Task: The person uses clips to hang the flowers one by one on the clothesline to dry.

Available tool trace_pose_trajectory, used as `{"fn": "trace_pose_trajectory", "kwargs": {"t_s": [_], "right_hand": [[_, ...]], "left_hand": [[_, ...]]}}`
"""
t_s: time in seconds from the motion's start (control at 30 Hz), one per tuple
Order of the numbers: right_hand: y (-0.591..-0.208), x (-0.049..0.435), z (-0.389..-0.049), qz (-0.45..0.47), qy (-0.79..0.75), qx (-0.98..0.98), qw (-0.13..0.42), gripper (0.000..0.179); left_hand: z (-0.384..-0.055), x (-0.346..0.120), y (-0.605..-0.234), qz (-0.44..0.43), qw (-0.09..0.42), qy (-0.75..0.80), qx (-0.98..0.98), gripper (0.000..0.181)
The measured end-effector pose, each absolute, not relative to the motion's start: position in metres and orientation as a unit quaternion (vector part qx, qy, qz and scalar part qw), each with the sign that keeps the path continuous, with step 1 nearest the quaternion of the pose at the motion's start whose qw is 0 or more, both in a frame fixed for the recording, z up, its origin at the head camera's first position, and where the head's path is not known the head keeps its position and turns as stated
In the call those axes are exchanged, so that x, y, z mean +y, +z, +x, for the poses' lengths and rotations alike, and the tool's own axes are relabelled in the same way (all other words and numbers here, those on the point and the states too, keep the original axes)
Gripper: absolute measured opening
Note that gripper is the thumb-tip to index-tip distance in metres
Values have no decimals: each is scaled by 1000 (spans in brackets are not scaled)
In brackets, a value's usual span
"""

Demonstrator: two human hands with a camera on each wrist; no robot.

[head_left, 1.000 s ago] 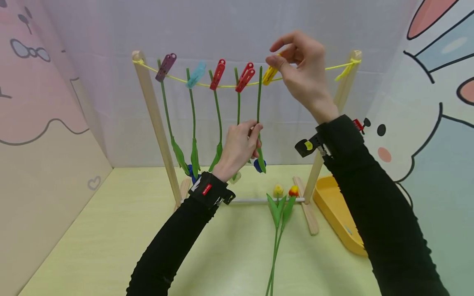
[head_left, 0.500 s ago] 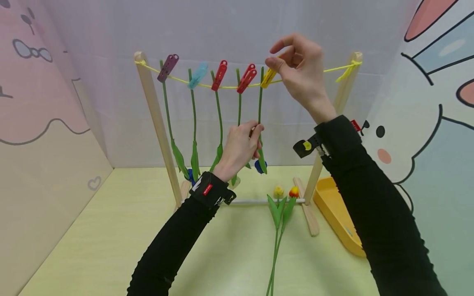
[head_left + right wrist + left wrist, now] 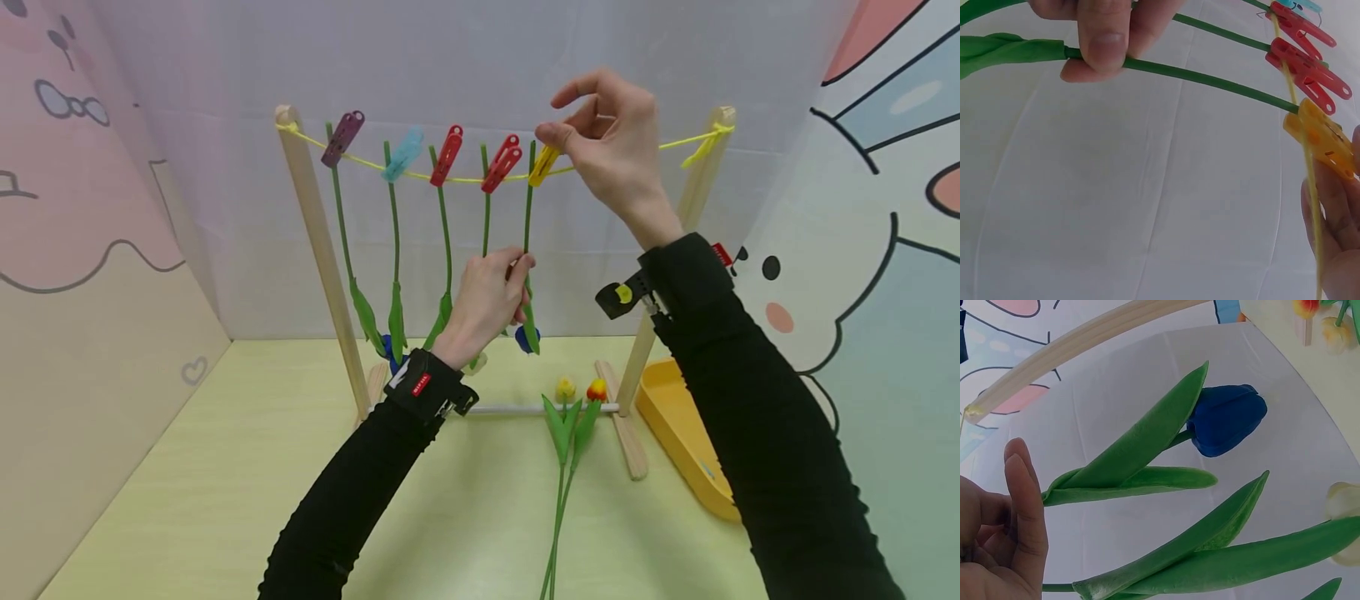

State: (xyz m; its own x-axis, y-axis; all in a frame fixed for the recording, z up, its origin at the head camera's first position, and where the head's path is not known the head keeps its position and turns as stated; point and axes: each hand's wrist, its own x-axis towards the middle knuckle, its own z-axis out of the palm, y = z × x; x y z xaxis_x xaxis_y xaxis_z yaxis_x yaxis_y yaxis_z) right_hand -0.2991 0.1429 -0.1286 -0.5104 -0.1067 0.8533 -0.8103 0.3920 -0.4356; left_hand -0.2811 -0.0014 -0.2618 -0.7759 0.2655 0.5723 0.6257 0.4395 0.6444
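Note:
My left hand (image 3: 486, 298) pinches the green stem (image 3: 1210, 77) of an artificial blue tulip (image 3: 1230, 420), which hangs head down. Higher up, my right hand (image 3: 617, 154) pinches a yellow clothespin (image 3: 543, 166) between thumb and fingers. The clothespin's nose sits over the yellow string (image 3: 1312, 194) and the upper end of that stem, as the right wrist view shows. To the left, several tulips hang upside down from the same string by a purple clothespin (image 3: 343, 139), a light blue clothespin (image 3: 403, 155) and red clothespins (image 3: 447, 156).
Wooden posts (image 3: 322, 250) carry the string at both ends, with a pale rod (image 3: 517, 409) low between them. Two tulips, one yellow (image 3: 566, 388) and one red-yellow (image 3: 597, 389), lie on the table (image 3: 187, 500). A yellow tray (image 3: 678, 425) stands at the right, partly behind the right sleeve.
The yellow clothespin has shifted slightly left, from beside the stem onto it and the string. My left hand has kept its hold on the stem, almost still.

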Motion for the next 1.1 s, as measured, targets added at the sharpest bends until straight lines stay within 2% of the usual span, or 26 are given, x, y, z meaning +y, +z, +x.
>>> {"fn": "trace_pose_trajectory", "kwargs": {"t_s": [0.4, 1.1], "right_hand": [[-130, 145, -301, 285, 429, -758, 399, 34], [-135, 143, -299, 304, 403, -756, 416, 38]], "left_hand": [[-280, -1, -262, -268, 192, -456, -827, 21], [-282, 0, -262, -279, 202, -444, -827, 22]]}}
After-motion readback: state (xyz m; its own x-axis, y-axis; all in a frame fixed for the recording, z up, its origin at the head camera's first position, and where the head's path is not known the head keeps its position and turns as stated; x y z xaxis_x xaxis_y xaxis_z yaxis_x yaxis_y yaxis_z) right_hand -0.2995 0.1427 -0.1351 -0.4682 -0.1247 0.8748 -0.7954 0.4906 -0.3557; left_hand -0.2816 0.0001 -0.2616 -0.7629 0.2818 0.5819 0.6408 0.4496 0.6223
